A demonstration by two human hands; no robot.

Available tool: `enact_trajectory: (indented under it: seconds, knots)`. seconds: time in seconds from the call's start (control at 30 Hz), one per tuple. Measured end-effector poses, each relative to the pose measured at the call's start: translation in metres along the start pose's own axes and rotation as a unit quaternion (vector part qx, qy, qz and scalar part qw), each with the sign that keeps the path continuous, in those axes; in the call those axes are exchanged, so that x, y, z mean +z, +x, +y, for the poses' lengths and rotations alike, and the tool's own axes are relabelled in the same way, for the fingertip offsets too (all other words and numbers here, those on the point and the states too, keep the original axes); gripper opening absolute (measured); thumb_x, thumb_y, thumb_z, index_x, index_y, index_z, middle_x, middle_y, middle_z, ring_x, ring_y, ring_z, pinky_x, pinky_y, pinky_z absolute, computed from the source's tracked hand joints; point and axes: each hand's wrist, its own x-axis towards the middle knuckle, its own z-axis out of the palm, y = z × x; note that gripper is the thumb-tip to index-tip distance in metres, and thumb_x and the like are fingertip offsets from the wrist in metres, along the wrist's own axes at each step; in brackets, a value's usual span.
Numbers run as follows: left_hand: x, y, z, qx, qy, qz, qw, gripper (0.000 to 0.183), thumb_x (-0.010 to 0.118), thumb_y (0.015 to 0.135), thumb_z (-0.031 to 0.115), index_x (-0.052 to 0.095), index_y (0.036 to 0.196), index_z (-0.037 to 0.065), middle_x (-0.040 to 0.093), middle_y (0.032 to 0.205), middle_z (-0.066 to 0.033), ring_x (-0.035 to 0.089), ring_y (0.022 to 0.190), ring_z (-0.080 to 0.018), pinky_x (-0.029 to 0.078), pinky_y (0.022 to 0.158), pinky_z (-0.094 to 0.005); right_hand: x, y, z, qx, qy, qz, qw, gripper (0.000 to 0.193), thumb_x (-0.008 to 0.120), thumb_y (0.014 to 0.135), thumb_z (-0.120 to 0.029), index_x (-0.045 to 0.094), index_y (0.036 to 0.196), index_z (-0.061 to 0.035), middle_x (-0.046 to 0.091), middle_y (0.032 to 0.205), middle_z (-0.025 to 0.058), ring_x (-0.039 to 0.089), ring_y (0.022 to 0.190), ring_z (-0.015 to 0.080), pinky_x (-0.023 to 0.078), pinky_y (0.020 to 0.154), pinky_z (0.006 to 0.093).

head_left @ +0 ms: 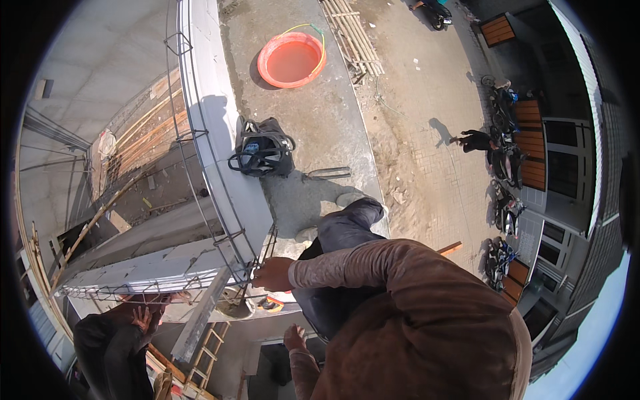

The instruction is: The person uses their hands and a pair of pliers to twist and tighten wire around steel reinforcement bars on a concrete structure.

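My right hand (pixel 271 274) reaches across to the wall's corner, its fingers curled around the end of a thin steel rebar cage (pixel 230 240). The cage runs along the top of the white block wall (pixel 257 230). Lower down, my left hand (pixel 294 337) is closed near my body; whatever it may hold is hidden. A long grey board (pixel 200 317) slants down just left of my hands. Beside it sits a container of grey mortar (pixel 235 305). An orange and black object (pixel 270 305) lies close to my right hand, too small to name.
A co-worker in dark clothes (pixel 110 353) is at the lower left, by a wooden ladder (pixel 212 347). On the concrete ledge stand a black bag (pixel 263 148), a forked metal bar (pixel 328 173) and an orange basin (pixel 291 60). Beyond its edge, motorbikes (pixel 507 167) line the paved street.
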Motion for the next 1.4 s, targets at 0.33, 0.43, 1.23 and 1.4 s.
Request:
enact_trajectory:
  seconds: [0.33, 0.43, 1.23, 1.4]
  knots:
    - [0.112, 0.014, 0.053, 0.289, 0.267, -0.035, 0.919, 0.042, 0.066, 0.091, 0.034, 0.061, 0.111, -0.003, 0.067, 0.103, -0.0153, 0.064, 0.098, -0.0258, 0.049, 0.088, -0.0360, 0.039, -0.165, 0.278, 0.477, -0.035, -0.078, 0.875, 0.032, 0.058, 0.090, -0.019, 0.059, 0.120, -0.0084, 0.061, 0.119, 0.0144, 0.062, 0.112, 0.0322, 0.052, 0.091, 0.0440]
    - [0.154, 0.006, 0.046, 0.281, 0.393, 0.062, 0.873, 0.049, 0.068, 0.090, 0.034, 0.059, 0.119, -0.004, 0.064, 0.112, -0.0199, 0.061, 0.106, -0.0295, 0.045, 0.096, -0.0409, 0.070, -0.184, 0.382, 0.537, -0.069, -0.057, 0.839, 0.029, 0.053, 0.094, -0.017, 0.059, 0.122, -0.0093, 0.057, 0.130, 0.0149, 0.054, 0.125, 0.0296, 0.047, 0.100, 0.0440]
    - [0.197, -0.070, 0.021, 0.293, 0.306, 0.082, 0.902, 0.041, 0.068, 0.093, 0.024, 0.055, 0.123, -0.002, 0.059, 0.114, -0.0159, 0.058, 0.102, -0.0237, 0.045, 0.093, -0.0375, -0.001, -0.190, 0.320, 0.617, 0.069, -0.155, 0.769, 0.052, 0.064, 0.088, -0.037, 0.053, 0.124, -0.0003, 0.068, 0.114, 0.0219, 0.065, 0.109, 0.0368, 0.052, 0.094, 0.0444]
    - [0.153, -0.188, 0.044, 0.338, 0.396, -0.060, 0.852, 0.032, 0.077, 0.081, 0.022, 0.065, 0.104, 0.004, 0.063, 0.102, -0.0129, 0.060, 0.099, -0.0299, 0.047, 0.089, -0.0399, -0.094, -0.269, 0.187, 0.530, 0.089, -0.186, 0.823, 0.043, 0.065, 0.089, -0.031, 0.052, 0.117, 0.0000, 0.068, 0.102, 0.0222, 0.066, 0.100, 0.0405, 0.051, 0.087, 0.0484]
